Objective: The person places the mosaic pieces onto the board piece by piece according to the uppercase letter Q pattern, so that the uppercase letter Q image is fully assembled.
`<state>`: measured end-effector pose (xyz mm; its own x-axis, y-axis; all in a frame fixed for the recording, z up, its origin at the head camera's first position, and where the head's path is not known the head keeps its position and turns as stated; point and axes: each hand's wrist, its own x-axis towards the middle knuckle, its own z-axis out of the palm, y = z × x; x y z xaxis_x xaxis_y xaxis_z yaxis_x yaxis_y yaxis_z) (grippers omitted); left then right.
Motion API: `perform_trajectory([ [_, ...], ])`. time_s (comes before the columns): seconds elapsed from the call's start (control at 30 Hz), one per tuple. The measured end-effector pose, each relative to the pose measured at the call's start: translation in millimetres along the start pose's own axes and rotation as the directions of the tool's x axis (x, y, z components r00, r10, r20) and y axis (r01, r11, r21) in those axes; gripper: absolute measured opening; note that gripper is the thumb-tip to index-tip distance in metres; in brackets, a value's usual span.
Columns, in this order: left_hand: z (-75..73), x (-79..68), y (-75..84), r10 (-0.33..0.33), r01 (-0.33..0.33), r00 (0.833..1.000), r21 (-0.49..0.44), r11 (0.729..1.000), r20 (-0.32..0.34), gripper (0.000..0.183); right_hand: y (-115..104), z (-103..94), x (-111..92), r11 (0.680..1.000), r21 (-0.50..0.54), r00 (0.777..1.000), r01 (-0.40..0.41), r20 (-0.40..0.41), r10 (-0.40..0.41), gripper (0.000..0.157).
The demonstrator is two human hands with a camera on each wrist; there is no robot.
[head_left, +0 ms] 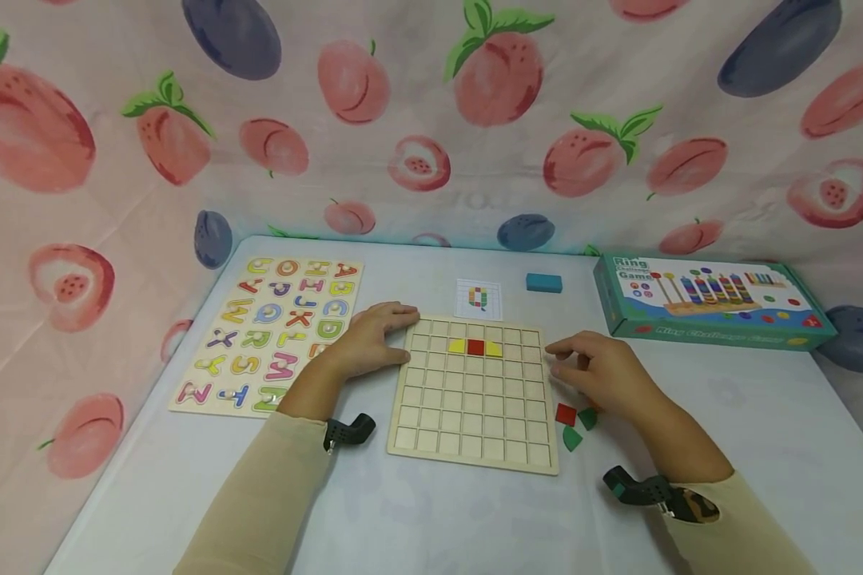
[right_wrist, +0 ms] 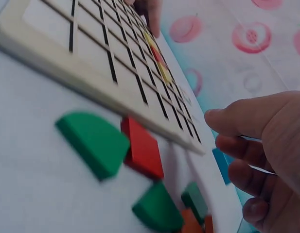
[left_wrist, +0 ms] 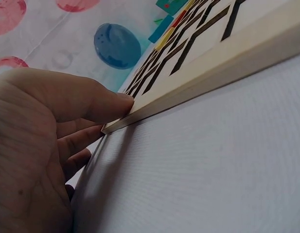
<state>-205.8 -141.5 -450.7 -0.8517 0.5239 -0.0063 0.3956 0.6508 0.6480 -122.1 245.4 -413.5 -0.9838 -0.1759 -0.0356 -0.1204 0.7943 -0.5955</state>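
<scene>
A wooden grid board (head_left: 475,407) lies flat on the table. One red square piece (head_left: 476,348) sits in an upper row between two yellow pieces (head_left: 457,346). My left hand (head_left: 367,339) is at the board's far left corner, its thumb (left_wrist: 118,104) touching the edge and its fingers fairly straight. Beside the right edge, my right hand (head_left: 604,371) hovers with loosely bent fingers, holding nothing visible. Below it lie a red square piece (right_wrist: 142,148), green rounded pieces (right_wrist: 94,141) and orange pieces (right_wrist: 191,222), partly cut off in the right wrist view.
A letter puzzle board (head_left: 216,335) lies on the left, partly under my left arm. Behind the grid board are a pattern card (head_left: 479,299) and a blue block (head_left: 543,283). A green game box (head_left: 715,303) stands at the back right, before a fruit-print cloth (head_left: 417,96).
</scene>
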Motion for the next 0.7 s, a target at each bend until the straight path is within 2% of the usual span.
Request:
perform_trajectory([
  [0.33,0.8,-1.3,1.5,-0.002,0.002,1.000,0.000,1.000,-0.005,0.073,24.7,-15.3,-14.6,0.999,-0.048,0.999,0.000,0.037,0.002,0.031],
  [0.7,1.4,-0.2,1.6,-0.009,0.009,1.000,-0.003,1.000,-0.008,0.074,32.7,-15.9,-16.3,0.997,-0.079,0.996,-0.014,0.087,0.021,0.033],
])
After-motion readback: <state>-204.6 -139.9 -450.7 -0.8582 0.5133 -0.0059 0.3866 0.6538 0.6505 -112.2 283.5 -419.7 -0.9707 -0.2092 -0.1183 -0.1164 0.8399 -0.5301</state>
